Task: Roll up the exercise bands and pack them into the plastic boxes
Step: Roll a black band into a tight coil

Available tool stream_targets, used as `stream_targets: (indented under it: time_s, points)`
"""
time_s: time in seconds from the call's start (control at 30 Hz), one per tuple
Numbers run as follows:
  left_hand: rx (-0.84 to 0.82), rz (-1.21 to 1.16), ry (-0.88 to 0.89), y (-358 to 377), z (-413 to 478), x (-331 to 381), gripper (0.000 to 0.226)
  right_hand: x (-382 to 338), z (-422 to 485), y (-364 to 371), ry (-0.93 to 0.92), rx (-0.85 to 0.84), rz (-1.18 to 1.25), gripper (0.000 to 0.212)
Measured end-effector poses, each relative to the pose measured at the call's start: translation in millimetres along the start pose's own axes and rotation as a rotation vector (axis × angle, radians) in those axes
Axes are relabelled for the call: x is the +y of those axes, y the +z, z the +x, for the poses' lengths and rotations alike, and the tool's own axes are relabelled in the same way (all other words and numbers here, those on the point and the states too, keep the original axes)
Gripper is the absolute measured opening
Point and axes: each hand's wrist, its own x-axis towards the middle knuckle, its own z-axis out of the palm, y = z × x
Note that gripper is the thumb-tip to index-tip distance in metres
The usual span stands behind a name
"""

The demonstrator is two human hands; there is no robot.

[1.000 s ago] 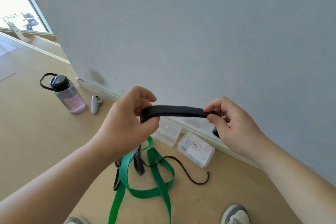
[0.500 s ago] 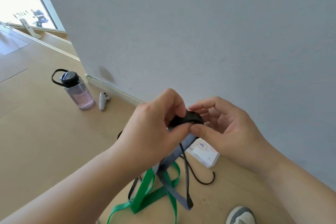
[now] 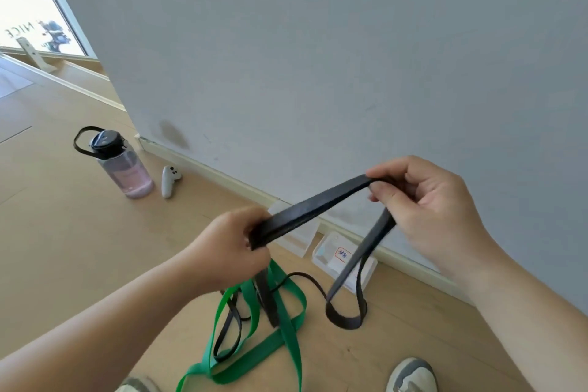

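Note:
A black exercise band point(image 3: 313, 205) is stretched between my hands above the floor. My left hand point(image 3: 234, 247) grips its lower end; my right hand point(image 3: 423, 207) pinches its upper end, from which a loop hangs down to the floor. A green band point(image 3: 288, 325) and a thinner black band point(image 3: 229, 332) lie tangled on the floor below my left hand. Two clear plastic boxes stand by the baseboard: one with a red-edged label point(image 3: 331, 256) and one point(image 3: 304, 237) partly hidden behind the held band.
A pink water bottle point(image 3: 122, 165) with a black lid and a white controller point(image 3: 168, 180) stand on the wooden floor to the left, near the wall corner. The grey wall runs close behind the boxes. My shoes point(image 3: 412, 375) show at the bottom edge.
My hands were together, pinching the band at one spot. They have moved apart, the right one up and to the right, pulling the black band out straight between them.

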Motion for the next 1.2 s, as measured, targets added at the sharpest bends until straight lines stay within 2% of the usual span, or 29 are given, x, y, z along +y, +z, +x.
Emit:
stream_targets:
  time_s: [0.1,0.17,0.23,0.37,0.43,0.53,0.63,0.73,0.83,0.9,0.97,1.03,1.13,1.2]
  points:
    - [0.19,-0.194,0.059,-16,-8,13,0.039,27,6,-16,0.197,-0.105,-0.195,0.022]
    - [0.324,-0.281,0.139,-20,-18,29,0.039,36,4,-14,0.314,-0.25,-0.25,0.018]
    - [0.389,-0.304,0.22,-18,-28,43,0.036,37,-2,-5,0.349,-0.369,-0.213,0.022]
    - [0.315,-0.224,0.324,-4,-31,51,0.035,13,-9,17,0.201,-0.501,0.092,0.025]
    - [0.312,-0.198,0.364,0,-26,51,0.032,0,-12,24,0.147,-0.515,0.206,0.026]
    - [0.322,-0.199,0.361,0,-25,49,0.032,-10,-13,31,0.108,-0.443,0.145,0.028]
    - [0.307,-0.176,0.332,-4,-23,43,0.041,-11,-13,35,0.06,-0.413,0.066,0.028]
    - [0.099,-0.109,0.205,-1,-16,28,0.053,-13,-16,38,-0.016,-0.372,0.033,0.026]
    - [-0.156,0.034,0.074,10,-12,11,0.033,-14,-15,36,-0.037,-0.314,-0.002,0.027]
    - [-0.205,0.031,0.012,11,-10,2,0.027,-10,-11,29,-0.04,-0.234,-0.061,0.028]
    - [-0.185,-0.006,-0.017,8,-8,-1,0.029,1,-4,21,-0.011,-0.162,-0.124,0.027]
    - [-0.09,-0.108,0.0,2,-8,2,0.036,14,2,12,0.052,-0.157,-0.212,0.028]
    - [0.076,-0.337,0.063,-9,-16,17,0.044,26,4,1,0.213,-0.319,-0.271,0.027]
    - [0.119,-0.409,0.11,-13,-22,29,0.041,24,-1,3,0.265,-0.473,-0.156,0.036]
